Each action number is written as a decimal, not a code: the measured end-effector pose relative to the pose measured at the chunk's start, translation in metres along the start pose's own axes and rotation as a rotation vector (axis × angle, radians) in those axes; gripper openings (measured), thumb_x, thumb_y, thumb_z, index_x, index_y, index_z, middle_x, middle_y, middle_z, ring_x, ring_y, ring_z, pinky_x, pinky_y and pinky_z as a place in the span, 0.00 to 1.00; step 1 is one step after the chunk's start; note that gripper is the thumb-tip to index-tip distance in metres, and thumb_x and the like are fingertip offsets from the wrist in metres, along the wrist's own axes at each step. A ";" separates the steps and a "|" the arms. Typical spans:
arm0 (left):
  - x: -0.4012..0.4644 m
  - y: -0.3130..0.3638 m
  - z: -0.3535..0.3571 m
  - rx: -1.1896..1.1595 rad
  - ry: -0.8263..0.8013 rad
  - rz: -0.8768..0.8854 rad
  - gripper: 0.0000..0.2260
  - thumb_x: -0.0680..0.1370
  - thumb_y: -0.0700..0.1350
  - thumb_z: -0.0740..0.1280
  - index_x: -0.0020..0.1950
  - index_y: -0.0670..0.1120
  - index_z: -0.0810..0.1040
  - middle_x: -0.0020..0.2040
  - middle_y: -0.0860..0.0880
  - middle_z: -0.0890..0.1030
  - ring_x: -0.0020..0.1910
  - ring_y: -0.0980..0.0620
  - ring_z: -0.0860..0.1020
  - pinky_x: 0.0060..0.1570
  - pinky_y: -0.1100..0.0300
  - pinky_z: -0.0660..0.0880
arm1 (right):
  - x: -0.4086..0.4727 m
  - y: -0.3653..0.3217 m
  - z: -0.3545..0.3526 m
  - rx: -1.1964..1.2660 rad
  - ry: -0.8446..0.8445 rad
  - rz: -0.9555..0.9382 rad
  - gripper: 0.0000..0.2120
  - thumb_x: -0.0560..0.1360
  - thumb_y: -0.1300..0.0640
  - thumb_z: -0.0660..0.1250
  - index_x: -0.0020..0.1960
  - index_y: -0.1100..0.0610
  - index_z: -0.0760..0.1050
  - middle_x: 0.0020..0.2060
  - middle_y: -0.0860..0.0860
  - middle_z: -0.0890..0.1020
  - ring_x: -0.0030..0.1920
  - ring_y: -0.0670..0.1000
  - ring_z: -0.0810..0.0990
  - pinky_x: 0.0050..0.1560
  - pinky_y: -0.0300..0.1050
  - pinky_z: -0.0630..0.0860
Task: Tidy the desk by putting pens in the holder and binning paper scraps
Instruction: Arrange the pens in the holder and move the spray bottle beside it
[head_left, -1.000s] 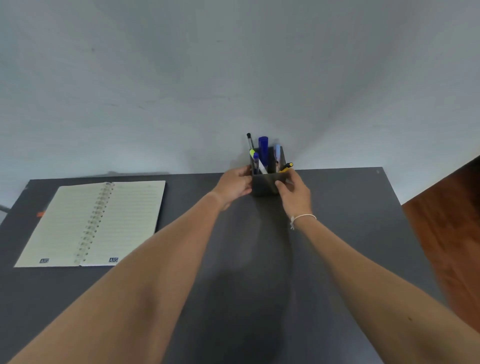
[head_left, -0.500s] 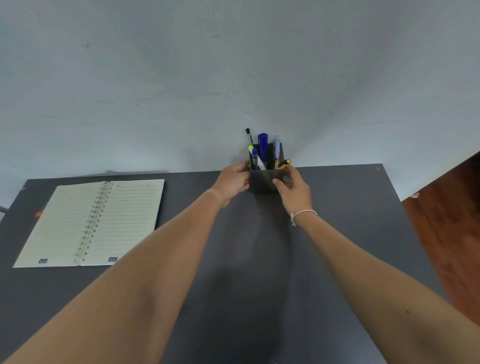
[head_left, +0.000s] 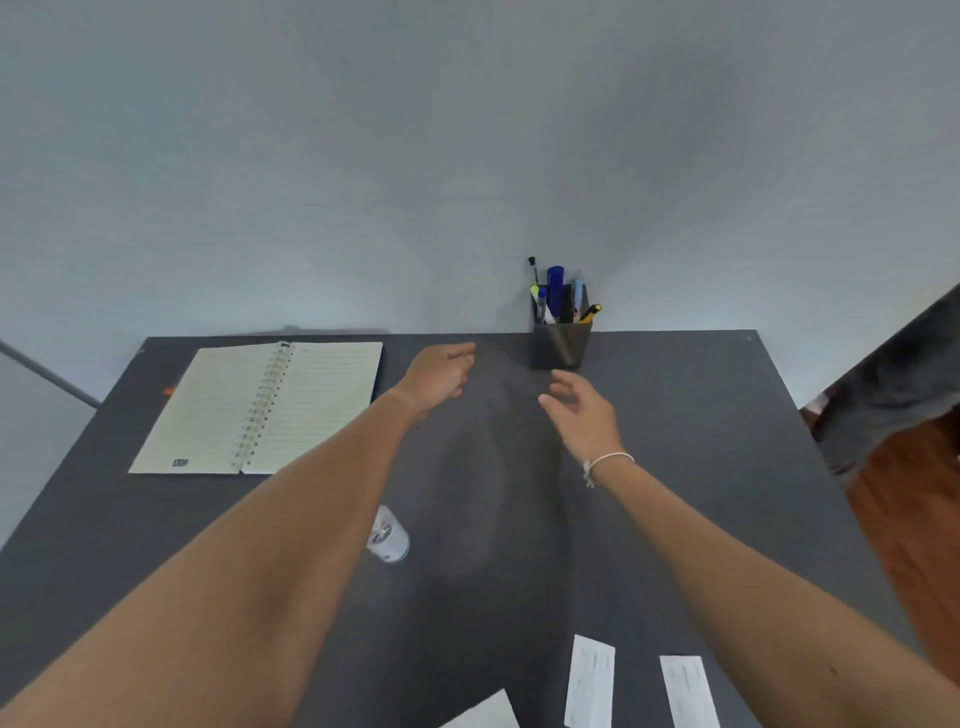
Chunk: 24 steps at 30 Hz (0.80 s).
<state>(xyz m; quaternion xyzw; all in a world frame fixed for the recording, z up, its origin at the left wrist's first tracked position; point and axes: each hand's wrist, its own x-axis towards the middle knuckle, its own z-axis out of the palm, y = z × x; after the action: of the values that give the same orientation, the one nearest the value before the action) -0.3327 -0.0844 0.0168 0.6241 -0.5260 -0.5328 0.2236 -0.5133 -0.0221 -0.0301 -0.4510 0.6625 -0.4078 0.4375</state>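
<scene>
The pens (head_left: 557, 296) stand upright in the dark holder (head_left: 561, 345), which sits at the far edge of the tabletop (head_left: 701, 441) against the wall, so that half of the job looks done: no loose pen shows anywhere on the surface. Both hands hover just short of the holder, touching nothing. The left hand (head_left: 439, 379) has its fingers loosely curled with an empty grip, and the right hand (head_left: 582, 410) is spread open, also empty, just in front of the holder. What is left is the paper: three white scraps (head_left: 589, 680) lie at the near edge of the tabletop, well apart from the holder, and no bin is in view. A small pale object (head_left: 388, 540) beside the left forearm may be a can or a roll of tape; it is too blurred to tell. An open spiral notebook (head_left: 260, 408) lies flat to the left, untouched.
</scene>
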 end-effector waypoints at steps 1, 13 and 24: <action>-0.009 -0.006 -0.006 0.013 0.011 -0.002 0.18 0.80 0.43 0.58 0.70 0.46 0.68 0.52 0.48 0.73 0.51 0.51 0.72 0.55 0.57 0.72 | -0.011 -0.001 0.007 -0.003 -0.032 -0.007 0.18 0.74 0.57 0.67 0.64 0.52 0.72 0.58 0.50 0.78 0.51 0.45 0.76 0.52 0.38 0.70; -0.083 -0.091 -0.084 0.120 0.146 -0.070 0.16 0.78 0.43 0.60 0.65 0.47 0.75 0.52 0.47 0.77 0.50 0.49 0.75 0.53 0.56 0.74 | -0.110 -0.004 0.102 -0.149 -0.472 -0.163 0.26 0.70 0.57 0.71 0.65 0.47 0.70 0.63 0.48 0.75 0.60 0.49 0.74 0.61 0.42 0.71; -0.081 -0.121 -0.099 0.207 0.061 -0.035 0.15 0.78 0.42 0.60 0.63 0.45 0.76 0.65 0.45 0.77 0.59 0.48 0.76 0.67 0.51 0.69 | -0.116 -0.013 0.125 -0.147 -0.403 -0.201 0.12 0.66 0.54 0.74 0.45 0.44 0.74 0.41 0.40 0.79 0.40 0.39 0.77 0.44 0.32 0.73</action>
<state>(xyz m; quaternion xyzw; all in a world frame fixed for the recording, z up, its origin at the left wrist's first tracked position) -0.1835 0.0023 -0.0167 0.6691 -0.5601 -0.4600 0.1643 -0.3673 0.0670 -0.0293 -0.6177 0.5414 -0.3018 0.4840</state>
